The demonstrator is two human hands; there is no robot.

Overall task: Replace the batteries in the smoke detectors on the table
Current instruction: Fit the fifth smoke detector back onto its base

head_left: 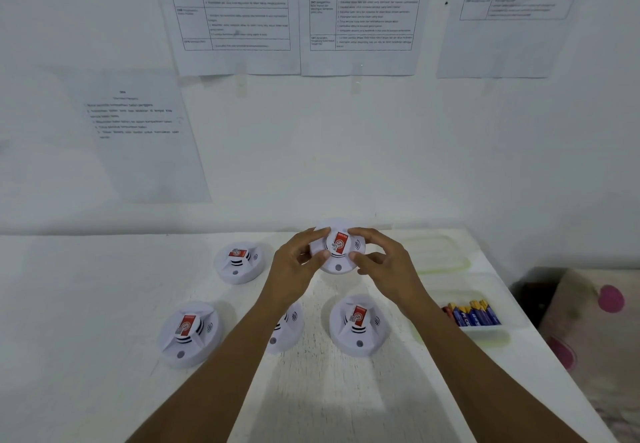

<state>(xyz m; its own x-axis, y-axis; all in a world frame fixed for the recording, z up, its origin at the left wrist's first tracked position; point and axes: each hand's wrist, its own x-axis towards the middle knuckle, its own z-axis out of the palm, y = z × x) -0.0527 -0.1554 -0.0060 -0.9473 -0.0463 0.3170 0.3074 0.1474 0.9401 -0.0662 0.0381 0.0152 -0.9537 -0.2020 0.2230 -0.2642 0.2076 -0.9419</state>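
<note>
White table [86, 304] across the near scene, against a wall with printed sheets [235, 16] taped up; text too small to read.

Four smoke detectors flat on the table, red labels up: far-left detector [238, 262], near-left detector [188, 333], near-middle detector [289, 328] partly hidden under the left forearm, near-right detector [358, 325].

Fifth detector [341, 252] at far centre, apparently raised and tilted toward the camera. Clamped from both sides: left hand [298, 262] with thumb and fingers curled on the left rim, right hand [384, 262] likewise on the right rim.

Clear tray [485, 330] at near right, holding a row of batteries [472, 312], blue and gold.

Judged early: every casing closed as far as visible, no loose cell on the table, none outside the tray. Probably about to twist open the held unit. All five swaps left to do.
</note>
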